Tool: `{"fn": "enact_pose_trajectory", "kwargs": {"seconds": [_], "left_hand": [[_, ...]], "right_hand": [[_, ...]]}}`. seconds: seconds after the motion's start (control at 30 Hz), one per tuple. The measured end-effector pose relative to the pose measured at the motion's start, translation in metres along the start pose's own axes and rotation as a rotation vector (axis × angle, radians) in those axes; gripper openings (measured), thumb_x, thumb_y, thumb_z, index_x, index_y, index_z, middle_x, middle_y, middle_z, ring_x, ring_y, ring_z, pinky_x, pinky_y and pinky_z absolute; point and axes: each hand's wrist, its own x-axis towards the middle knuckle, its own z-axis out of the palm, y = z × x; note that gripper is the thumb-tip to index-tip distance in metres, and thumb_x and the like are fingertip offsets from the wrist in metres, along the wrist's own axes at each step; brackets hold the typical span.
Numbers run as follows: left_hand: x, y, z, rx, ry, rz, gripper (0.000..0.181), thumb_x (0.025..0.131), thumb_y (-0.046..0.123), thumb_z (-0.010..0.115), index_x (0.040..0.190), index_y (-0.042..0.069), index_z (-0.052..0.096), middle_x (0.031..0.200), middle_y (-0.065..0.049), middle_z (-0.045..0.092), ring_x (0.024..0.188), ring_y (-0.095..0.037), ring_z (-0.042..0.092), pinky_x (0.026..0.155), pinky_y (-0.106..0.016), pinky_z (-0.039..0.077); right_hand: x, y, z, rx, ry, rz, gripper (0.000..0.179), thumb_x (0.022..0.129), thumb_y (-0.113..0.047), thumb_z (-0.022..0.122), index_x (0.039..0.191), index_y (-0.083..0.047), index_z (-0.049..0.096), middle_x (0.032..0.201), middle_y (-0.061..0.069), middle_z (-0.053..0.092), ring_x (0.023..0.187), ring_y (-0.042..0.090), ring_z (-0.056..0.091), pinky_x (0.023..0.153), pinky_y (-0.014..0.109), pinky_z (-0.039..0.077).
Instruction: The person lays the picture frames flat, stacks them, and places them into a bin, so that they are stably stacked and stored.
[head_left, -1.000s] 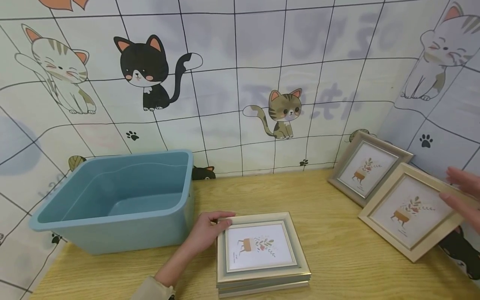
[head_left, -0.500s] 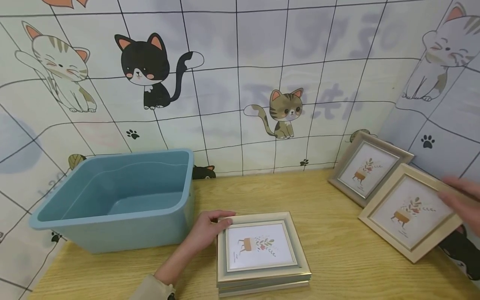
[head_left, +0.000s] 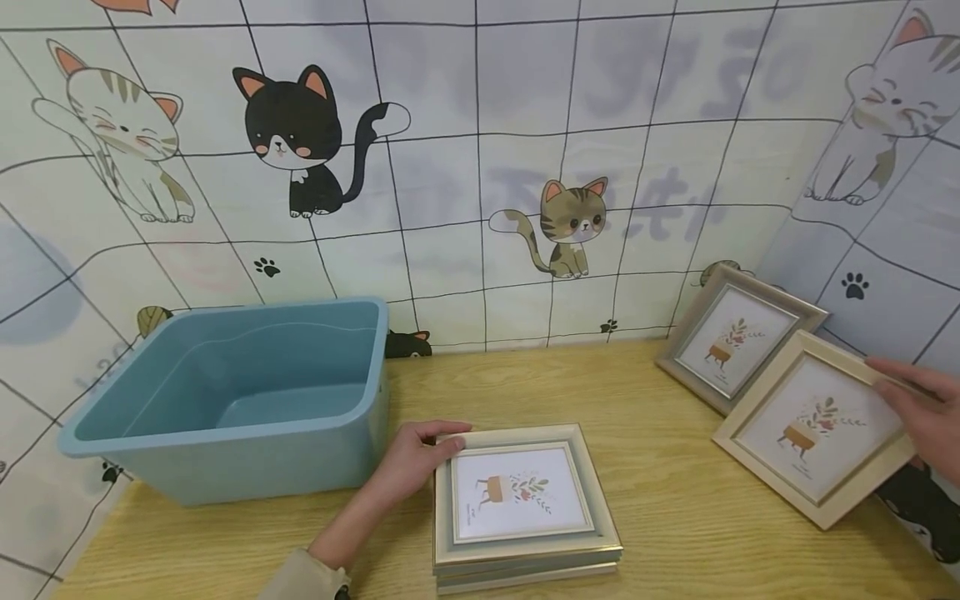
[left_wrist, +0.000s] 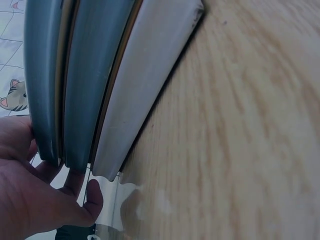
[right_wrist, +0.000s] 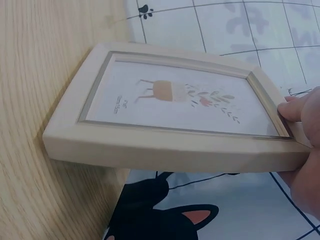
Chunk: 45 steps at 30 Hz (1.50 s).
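Note:
A stack of picture frames point(head_left: 525, 492) lies flat on the wooden table, the top one cream and grey-green with a plant print. At its upper left corner is my left hand point(head_left: 416, 458), thumb on the top frame and fingers at the far side. The left wrist view shows the stack's edges point(left_wrist: 90, 90) beside that hand's curled fingers. On the right, my right hand point(head_left: 926, 408) grips the upper right edge of a cream picture frame point(head_left: 858, 487), which stands tilted. In the right wrist view the thumb presses its front while the other fingers pass behind.
A blue plastic tub point(head_left: 247, 458) stands at the left on the table point(head_left: 660, 417). Behind the cream frame, a taupe picture frame point(head_left: 682, 358) leans against the wall point(head_left: 435, 208), which is covered with cat-print sheeting.
My right hand has come in from the right and taken hold of the cream frame, which has shifted slightly left. The left hand and the stack stay where they were.

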Motion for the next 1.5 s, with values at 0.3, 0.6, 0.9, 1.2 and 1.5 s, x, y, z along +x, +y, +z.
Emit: {"fn": "enact_pose_trajectory", "kwargs": {"seconds": [0.3,0.6,0.9,1.2,1.5], "left_hand": [[-0.001,0.004,0.000,0.029,0.017,-0.012,0.026,0.097,0.015,0.071,0.119,0.004,0.077,0.116,-0.008,0.074,0.098,-0.019,0.061,0.076,-0.030,0.050],[-0.005,0.027,-0.005,0.069,0.033,0.086,0.029,0.099,0.019,0.070,0.126,0.013,0.075,0.130,-0.004,0.069,0.126,-0.026,0.057,0.102,-0.051,0.039],[-0.013,0.064,0.005,0.092,-0.042,0.279,0.044,0.097,0.017,0.073,0.140,0.016,0.065,0.136,0.000,0.066,0.129,-0.020,0.055,0.105,-0.051,0.038],[-0.026,0.093,0.020,-0.002,-0.128,0.457,0.048,0.097,0.010,0.071,0.144,0.016,0.061,0.143,0.003,0.060,0.135,-0.018,0.051,0.109,-0.053,0.040],[-0.036,0.105,0.028,-0.106,-0.199,0.604,0.056,0.095,-0.002,0.069,0.148,0.008,0.054,0.144,-0.006,0.059,0.134,-0.025,0.053,0.105,-0.046,0.046]], "right_hand": [[-0.006,-0.008,-0.001,0.087,0.011,-0.034,0.039,0.107,-0.005,0.053,0.144,0.005,0.054,0.105,-0.036,0.050,0.068,-0.023,0.049,0.046,0.017,0.047],[-0.013,-0.042,-0.011,0.146,0.039,-0.066,0.041,0.107,-0.004,0.051,0.144,-0.021,0.059,0.094,-0.048,0.044,0.059,-0.018,0.053,0.042,0.017,0.046],[-0.029,-0.095,-0.001,0.430,0.058,-0.018,0.038,0.104,-0.001,0.058,0.139,-0.012,0.065,0.109,-0.028,0.063,0.087,-0.011,0.061,0.070,0.006,0.048],[-0.037,-0.151,0.032,1.175,-0.121,0.018,0.035,0.096,0.017,0.059,0.125,0.003,0.071,0.118,0.001,0.074,0.101,0.008,0.071,0.078,0.022,0.056],[-0.059,-0.185,0.075,1.227,-0.196,-0.020,0.036,0.096,0.021,0.054,0.121,0.003,0.073,0.116,0.005,0.075,0.101,0.012,0.071,0.080,0.023,0.057]]}}
